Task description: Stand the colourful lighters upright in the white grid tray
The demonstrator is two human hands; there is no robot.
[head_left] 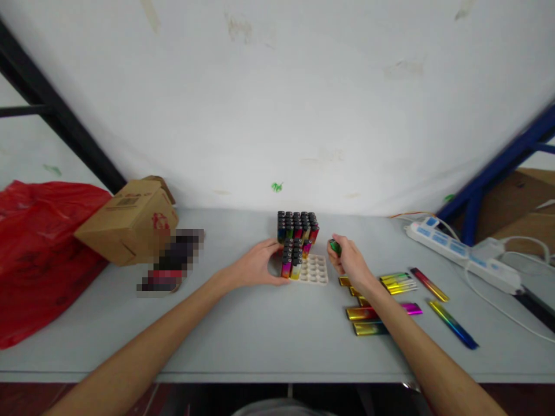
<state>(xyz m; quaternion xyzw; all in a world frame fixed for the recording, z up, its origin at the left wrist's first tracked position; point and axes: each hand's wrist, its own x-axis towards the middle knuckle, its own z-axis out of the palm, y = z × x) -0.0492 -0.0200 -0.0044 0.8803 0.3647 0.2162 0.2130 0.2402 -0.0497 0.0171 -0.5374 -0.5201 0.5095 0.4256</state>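
Observation:
Rows of black-topped lighters [297,224] stand upright in the middle of the table, some of them in a pale tray [315,270] whose right part shows bare round holes. My left hand [259,264] curves around the left side of the front lighters, thumb and fingers apart, touching the tray's edge area. To the right of the tray, my right hand [350,261] is closed on a green lighter [335,247]. Shiny coloured sleeves [364,313] lie under and beside my right forearm.
On the left are a cardboard box [130,219], a red plastic bag [43,248] and a blurred dark object [176,260]. A white power strip [463,257] with cables lies at the right, near more sleeves [453,323].

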